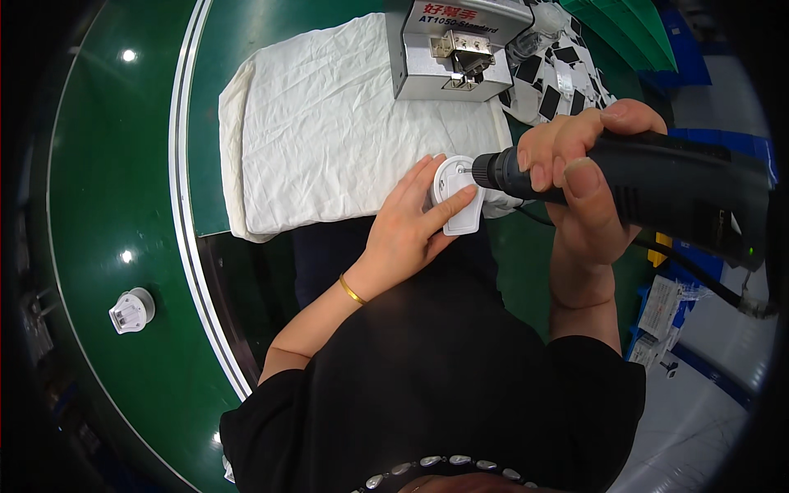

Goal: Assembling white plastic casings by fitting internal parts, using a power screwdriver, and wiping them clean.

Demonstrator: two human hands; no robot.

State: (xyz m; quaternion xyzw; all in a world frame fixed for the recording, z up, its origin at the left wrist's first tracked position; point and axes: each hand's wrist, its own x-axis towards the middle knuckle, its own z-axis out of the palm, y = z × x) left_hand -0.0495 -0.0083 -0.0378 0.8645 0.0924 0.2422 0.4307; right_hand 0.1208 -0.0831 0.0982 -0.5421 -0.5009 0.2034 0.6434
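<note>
My left hand [415,209] is closed around a small white plastic housing [463,215], round at one end and tapering at the other, with the thumb across its face. My right hand [588,156] grips a black electric screwdriver [674,185] from above, its body pointing left. The driver's thin bit reaches a screw hole at the round end of the housing. Whether a screw sits under the tip is too small to tell. Both hands are at the near edge of a white cloth-covered pad [320,140].
A grey metal machine [452,62] stands at the pad's far edge. Right of it lies a bag of black and white pieces [563,78], beside a green bin [625,33]. Another white housing [131,311] sits on the green surface at left. The driver's black cable [690,267] hangs at right.
</note>
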